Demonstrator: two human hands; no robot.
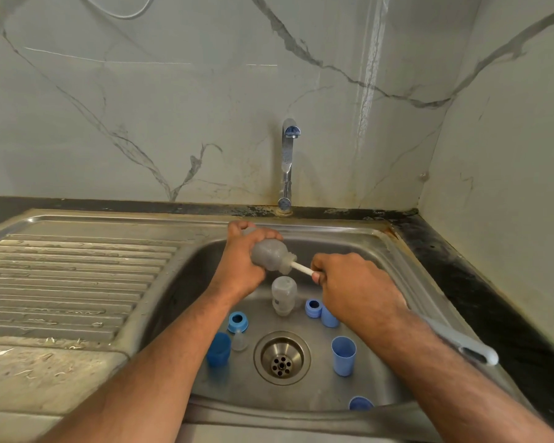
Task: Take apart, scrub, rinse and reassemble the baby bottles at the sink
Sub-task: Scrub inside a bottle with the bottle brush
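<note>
My left hand [240, 260] grips a clear baby bottle [271, 254] on its side above the steel sink [359, 241], mouth turned right. My right hand [355, 282] holds the white handle of a bottle brush [301, 268]; the brush head is inside the bottle. The handle's grey end [470, 348] sticks out past my right forearm. A second clear bottle [283, 295] lies in the basin below. Blue collar rings [237, 321] [313, 307], blue caps [218, 349] [343, 355] [329, 316] and a clear teat [239, 340] lie scattered around the drain [282, 357].
A chrome tap [288, 161] stands at the back, with no water visible. A ribbed draining board [68, 279] lies to the left. Another blue cap [360, 403] sits at the basin's near edge. A dark counter strip [454, 270] runs along the right wall.
</note>
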